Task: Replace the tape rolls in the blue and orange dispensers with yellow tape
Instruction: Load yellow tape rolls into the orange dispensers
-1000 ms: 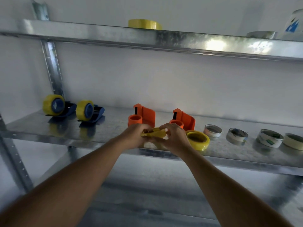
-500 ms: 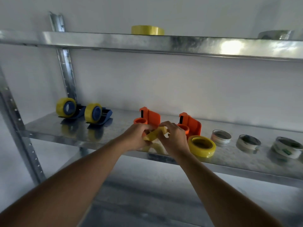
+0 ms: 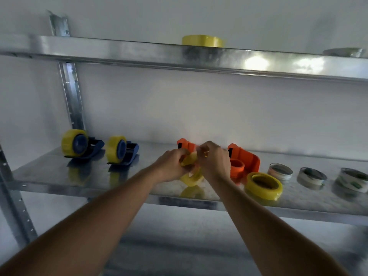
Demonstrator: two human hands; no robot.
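Gripping a yellow tape roll [image 3: 191,177] between them, the left hand [image 3: 171,166] and the right hand [image 3: 214,162] meet just above the front part of the middle shelf [image 3: 49,176]. The left hand's fingers curl around the roll's upper left edge, and the right hand closes on its right side, with the thumb and forefinger pinched together near the top; whether they pinch a loose tape end cannot be told. The roll's lower rim shows below both hands, close over the shelf, and its reflection lies on the metal beneath.

Directly behind the hands stands one orange dispenser [image 3: 186,145], mostly hidden. A second orange dispenser [image 3: 244,161] stands to the right, its hub bare. Just in front of it lies another yellow roll [image 3: 263,184], flat on the shelf. Farther right, three nearly spent rolls [image 3: 279,172] lie flat in a row.

At the left of the same shelf stand two blue dispensers [image 3: 79,145], side by side, each carrying yellow tape. On the upper shelf [image 3: 119,50] one more yellow roll [image 3: 202,40] lies flat near the middle.
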